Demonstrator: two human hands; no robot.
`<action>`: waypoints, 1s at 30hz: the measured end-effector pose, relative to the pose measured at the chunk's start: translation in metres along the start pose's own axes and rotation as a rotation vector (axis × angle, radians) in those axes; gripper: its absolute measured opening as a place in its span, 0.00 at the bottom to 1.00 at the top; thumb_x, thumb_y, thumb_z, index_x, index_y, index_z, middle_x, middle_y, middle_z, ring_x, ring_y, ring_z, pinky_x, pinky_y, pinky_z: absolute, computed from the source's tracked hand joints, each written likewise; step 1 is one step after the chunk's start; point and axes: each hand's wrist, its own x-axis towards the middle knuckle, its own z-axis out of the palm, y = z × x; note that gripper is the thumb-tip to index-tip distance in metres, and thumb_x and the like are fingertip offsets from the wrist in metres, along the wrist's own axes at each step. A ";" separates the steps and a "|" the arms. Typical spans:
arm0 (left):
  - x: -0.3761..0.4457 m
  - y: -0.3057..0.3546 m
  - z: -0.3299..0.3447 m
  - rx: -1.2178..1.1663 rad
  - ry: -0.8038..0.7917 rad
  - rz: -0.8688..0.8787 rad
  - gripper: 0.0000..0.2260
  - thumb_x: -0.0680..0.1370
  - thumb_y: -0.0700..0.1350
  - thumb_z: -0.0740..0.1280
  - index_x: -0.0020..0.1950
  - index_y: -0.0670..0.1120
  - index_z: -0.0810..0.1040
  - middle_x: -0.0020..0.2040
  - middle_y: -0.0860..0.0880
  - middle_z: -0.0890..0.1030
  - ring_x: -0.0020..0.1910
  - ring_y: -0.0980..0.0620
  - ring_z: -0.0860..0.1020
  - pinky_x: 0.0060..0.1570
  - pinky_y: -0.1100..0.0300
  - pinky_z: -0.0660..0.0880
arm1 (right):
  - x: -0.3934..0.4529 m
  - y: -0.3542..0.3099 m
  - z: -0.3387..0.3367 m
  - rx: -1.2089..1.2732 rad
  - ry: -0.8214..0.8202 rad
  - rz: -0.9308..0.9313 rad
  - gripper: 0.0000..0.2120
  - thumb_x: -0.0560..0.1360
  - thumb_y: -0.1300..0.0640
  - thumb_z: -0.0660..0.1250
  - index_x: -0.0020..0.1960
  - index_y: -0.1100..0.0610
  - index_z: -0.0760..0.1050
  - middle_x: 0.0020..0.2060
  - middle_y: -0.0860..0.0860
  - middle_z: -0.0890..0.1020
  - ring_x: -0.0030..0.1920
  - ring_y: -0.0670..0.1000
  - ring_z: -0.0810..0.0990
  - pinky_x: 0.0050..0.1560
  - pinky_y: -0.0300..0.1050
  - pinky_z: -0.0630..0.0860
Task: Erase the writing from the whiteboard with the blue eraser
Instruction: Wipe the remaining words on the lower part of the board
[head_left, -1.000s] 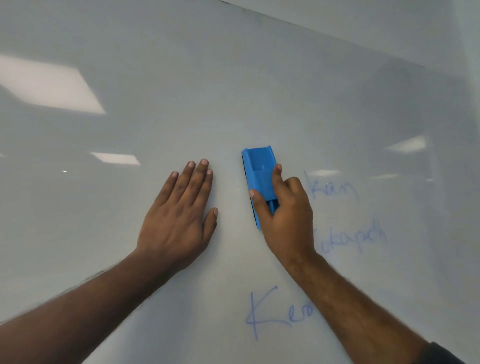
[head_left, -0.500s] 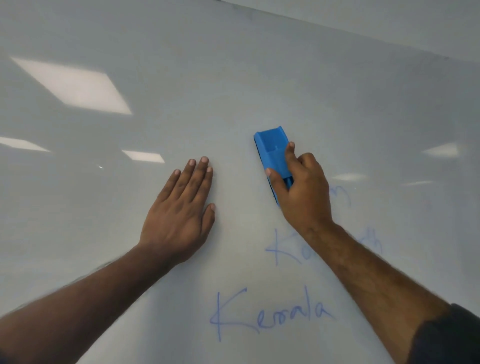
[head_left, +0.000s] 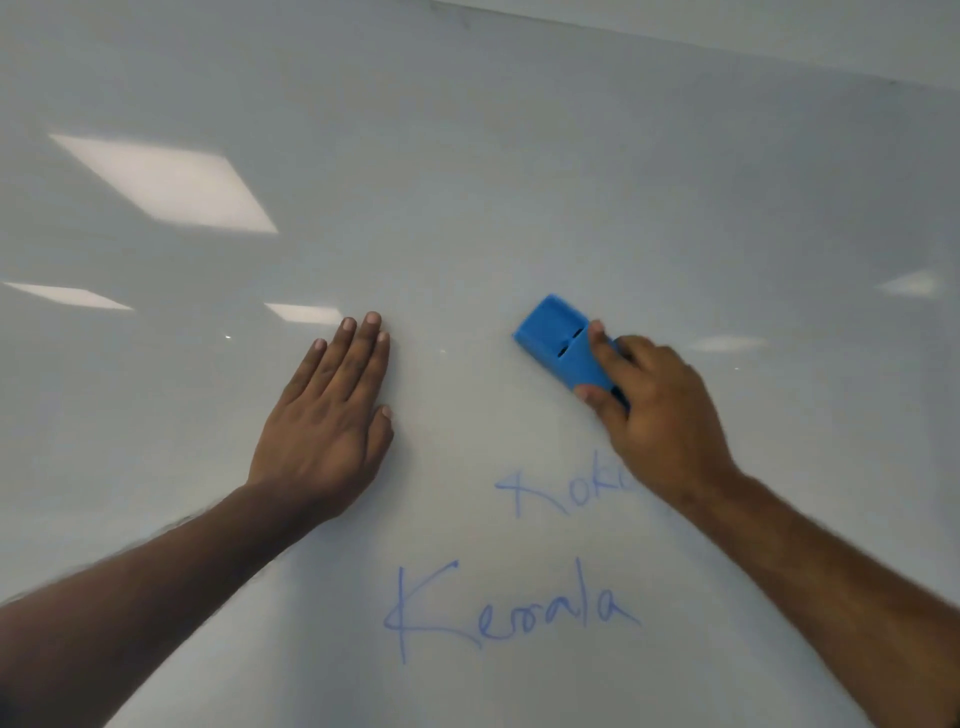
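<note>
Right hand (head_left: 660, 415) is gripping the blue eraser (head_left: 558, 340), thumb curling along its near edge, index finger lying over its top, eraser face pressing on the whiteboard (head_left: 519, 156) and tilting up-left from the hand. Left hand (head_left: 330, 415) is lying flat on the whiteboard, well left of the eraser, fingers straight and close together, holding nothing. Below the eraser, blue writing is showing: a partial word (head_left: 563, 488) reading roughly "Koko", its right end hiding under the right wrist, and further below it the word "Kerala" (head_left: 511, 613), fully visible, sitting between the two forearms. Ceiling light reflections (head_left: 166, 182) are glaring on the whiteboard up-left of the left hand.
</note>
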 end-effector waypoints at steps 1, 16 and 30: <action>0.000 0.000 0.000 0.000 0.001 0.000 0.29 0.81 0.50 0.49 0.81 0.40 0.52 0.82 0.44 0.52 0.81 0.47 0.50 0.80 0.49 0.50 | 0.008 0.009 -0.002 -0.005 0.017 0.030 0.26 0.77 0.50 0.65 0.72 0.58 0.67 0.53 0.59 0.78 0.47 0.62 0.76 0.47 0.55 0.75; -0.010 0.013 0.008 -0.004 0.015 0.002 0.29 0.81 0.50 0.50 0.81 0.39 0.54 0.82 0.44 0.53 0.81 0.47 0.51 0.79 0.48 0.51 | -0.047 0.033 -0.015 -0.009 -0.099 -0.067 0.25 0.77 0.55 0.67 0.72 0.58 0.67 0.59 0.58 0.78 0.50 0.61 0.78 0.51 0.55 0.76; -0.010 0.015 0.009 0.016 0.025 -0.005 0.29 0.81 0.50 0.50 0.80 0.39 0.55 0.82 0.43 0.54 0.81 0.46 0.53 0.79 0.46 0.54 | 0.027 -0.008 0.003 0.064 0.025 0.009 0.26 0.76 0.53 0.66 0.73 0.56 0.66 0.62 0.57 0.76 0.54 0.61 0.74 0.57 0.53 0.71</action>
